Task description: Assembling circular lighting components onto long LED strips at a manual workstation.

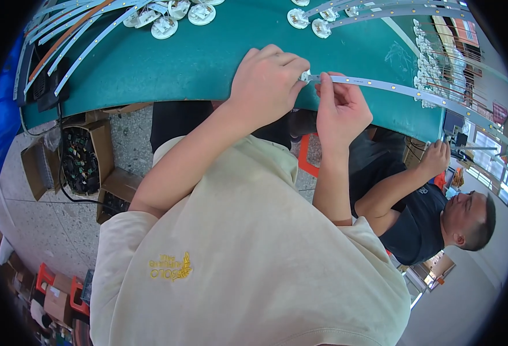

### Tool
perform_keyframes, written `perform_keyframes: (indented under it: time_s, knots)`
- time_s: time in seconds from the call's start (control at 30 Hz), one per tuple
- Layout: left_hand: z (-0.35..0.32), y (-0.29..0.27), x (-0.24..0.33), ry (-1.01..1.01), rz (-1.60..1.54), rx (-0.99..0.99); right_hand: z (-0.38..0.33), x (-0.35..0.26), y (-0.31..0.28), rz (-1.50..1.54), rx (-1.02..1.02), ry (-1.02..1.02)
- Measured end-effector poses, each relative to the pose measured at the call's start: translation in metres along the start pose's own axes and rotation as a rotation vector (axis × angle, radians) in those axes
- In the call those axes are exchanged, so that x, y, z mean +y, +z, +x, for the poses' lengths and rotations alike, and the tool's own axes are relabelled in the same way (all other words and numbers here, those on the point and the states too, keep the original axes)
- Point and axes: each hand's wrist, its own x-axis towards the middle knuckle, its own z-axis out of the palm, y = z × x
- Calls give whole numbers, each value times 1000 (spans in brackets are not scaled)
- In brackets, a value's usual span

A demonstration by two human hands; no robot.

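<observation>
We see open brown cardboard boxes point(86, 158) on the floor under the green counter's point(167, 63) left edge, one packed with dark round parts. Just left of it we note another open brown carton point(34, 170), flaps up. Below them a smaller brown box point(115, 193) holds dark parts too. A flat brown carton edge point(128, 108) pokes out under the counter rim. At the lower left we see red crates point(45, 275) and small brown boxes point(56, 303), blurred. At the far right, a small dark screen point(453, 122) stands beyond the counter's end, its content too small to tell. No labels or signs that we can make out.
</observation>
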Motion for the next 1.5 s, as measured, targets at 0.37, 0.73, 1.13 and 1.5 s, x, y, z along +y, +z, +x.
perform_keyframes:
  time_s: [0.37, 0.73, 1.13, 1.5]
  knots:
    - [0, -1, 0, -20, 23, -25, -3, -1, 5, -8, 45, -19]
    - [0, -3, 1, -36, -6, -54, -5, -1, 10, -61, 73, -68]
    - [2, -3, 1, -42, -1, -61, -6, 4, 13, -143, 96, -162]
    - [5, -5, -1, -21, 3, -80, -7, 4, 14, -256, 114, -245]
